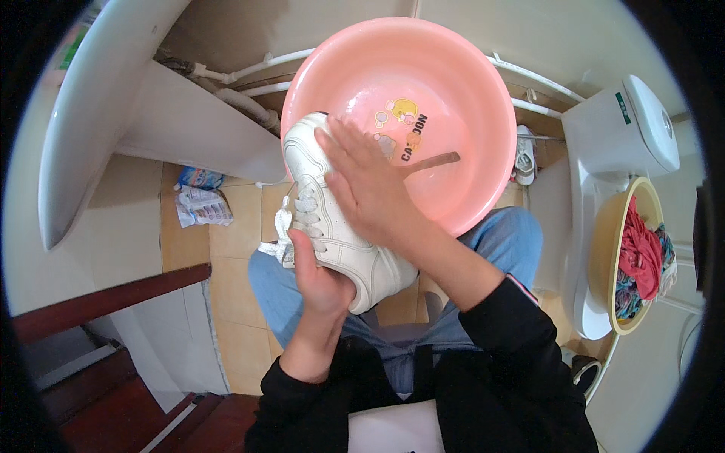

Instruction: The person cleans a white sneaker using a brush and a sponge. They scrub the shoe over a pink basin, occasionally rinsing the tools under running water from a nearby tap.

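A white lace-up sneaker (345, 226) lies tilted over my knees, its toe against the left side of a pink plastic basin (487, 141). My left hand (323, 283) grips the shoe near its collar, with the thumb by the tongue and part of the fingers hidden inside or behind it. Flat along the side of the toe and upper rests my right hand (368, 187), its fingers extended. The white laces (280, 226) hang in a loop at the left. Inside the basin is a narrow brown handle (430, 164), its other end hidden behind my right hand.
Right of the basin, a second white shoe (525, 156) stands by a toilet (595, 141). A yellow basin (606, 249) of cloths leans over the toilet. Left are a sink pedestal (198, 124) and plastic packets (203, 205) on tiles. Dark red steps (113, 396) lie lower left.
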`<state>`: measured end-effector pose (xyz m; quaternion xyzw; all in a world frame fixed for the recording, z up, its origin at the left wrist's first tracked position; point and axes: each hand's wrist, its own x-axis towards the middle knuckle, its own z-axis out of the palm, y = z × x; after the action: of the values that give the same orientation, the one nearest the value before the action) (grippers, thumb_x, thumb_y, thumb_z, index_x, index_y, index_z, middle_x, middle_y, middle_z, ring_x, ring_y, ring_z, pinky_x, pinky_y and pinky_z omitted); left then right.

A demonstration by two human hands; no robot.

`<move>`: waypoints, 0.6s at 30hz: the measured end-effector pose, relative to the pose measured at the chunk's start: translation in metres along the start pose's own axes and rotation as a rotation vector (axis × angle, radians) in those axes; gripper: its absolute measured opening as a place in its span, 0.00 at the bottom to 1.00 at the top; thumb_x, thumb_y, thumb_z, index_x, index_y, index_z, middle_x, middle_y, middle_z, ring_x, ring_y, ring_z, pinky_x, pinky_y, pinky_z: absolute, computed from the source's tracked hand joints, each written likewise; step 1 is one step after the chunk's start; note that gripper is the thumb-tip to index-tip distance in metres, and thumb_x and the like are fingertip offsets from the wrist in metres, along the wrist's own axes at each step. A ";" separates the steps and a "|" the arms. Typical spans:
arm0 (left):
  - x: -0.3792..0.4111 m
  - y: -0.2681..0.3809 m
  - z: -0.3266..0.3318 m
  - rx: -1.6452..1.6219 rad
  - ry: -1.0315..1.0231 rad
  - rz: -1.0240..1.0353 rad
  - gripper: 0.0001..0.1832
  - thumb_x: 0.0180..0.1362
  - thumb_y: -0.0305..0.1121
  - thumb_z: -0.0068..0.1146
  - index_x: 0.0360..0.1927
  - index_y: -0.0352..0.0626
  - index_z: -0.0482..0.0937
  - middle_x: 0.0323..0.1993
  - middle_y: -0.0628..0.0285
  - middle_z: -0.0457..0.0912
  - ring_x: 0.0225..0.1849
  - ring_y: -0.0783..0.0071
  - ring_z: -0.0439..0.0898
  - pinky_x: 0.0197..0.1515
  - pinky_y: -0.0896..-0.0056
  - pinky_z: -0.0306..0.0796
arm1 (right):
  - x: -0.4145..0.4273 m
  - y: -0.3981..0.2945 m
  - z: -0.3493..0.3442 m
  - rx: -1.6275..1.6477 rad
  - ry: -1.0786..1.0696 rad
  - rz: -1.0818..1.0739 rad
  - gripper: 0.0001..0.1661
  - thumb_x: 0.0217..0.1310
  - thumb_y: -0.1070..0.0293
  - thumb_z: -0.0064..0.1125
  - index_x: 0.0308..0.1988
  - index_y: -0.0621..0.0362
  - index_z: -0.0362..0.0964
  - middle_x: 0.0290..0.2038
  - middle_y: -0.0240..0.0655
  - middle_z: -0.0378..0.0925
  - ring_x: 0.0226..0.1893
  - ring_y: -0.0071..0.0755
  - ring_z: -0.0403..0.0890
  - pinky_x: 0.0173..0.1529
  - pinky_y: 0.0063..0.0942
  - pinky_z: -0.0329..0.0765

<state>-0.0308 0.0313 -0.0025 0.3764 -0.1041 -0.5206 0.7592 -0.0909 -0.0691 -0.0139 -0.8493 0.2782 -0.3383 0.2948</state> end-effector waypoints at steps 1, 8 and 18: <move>0.000 0.002 0.000 -0.019 -0.012 -0.003 0.35 0.67 0.55 0.21 0.68 0.37 0.50 0.68 0.56 0.55 0.68 0.59 0.55 0.68 0.59 0.49 | 0.004 0.001 0.000 -0.016 0.034 0.021 0.31 0.59 0.71 0.46 0.62 0.61 0.56 0.64 0.48 0.55 0.66 0.51 0.54 0.67 0.43 0.52; 0.013 0.019 -0.006 -0.078 0.079 0.051 0.31 0.68 0.49 0.24 0.65 0.34 0.56 0.63 0.52 0.62 0.64 0.58 0.62 0.66 0.59 0.55 | -0.064 -0.031 -0.004 0.004 -0.105 -0.064 0.33 0.59 0.66 0.48 0.62 0.68 0.52 0.63 0.54 0.55 0.64 0.51 0.57 0.65 0.42 0.57; 0.015 0.021 -0.004 -0.093 0.120 0.069 0.30 0.67 0.45 0.25 0.65 0.35 0.56 0.64 0.52 0.62 0.65 0.57 0.61 0.66 0.56 0.53 | -0.047 -0.018 0.003 0.121 -0.002 0.123 0.31 0.58 0.67 0.48 0.61 0.66 0.56 0.58 0.57 0.61 0.56 0.57 0.66 0.61 0.43 0.62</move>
<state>-0.0074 0.0237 0.0053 0.3676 -0.0471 -0.4750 0.7981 -0.1126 -0.0243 -0.0226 -0.8116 0.3083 -0.3348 0.3662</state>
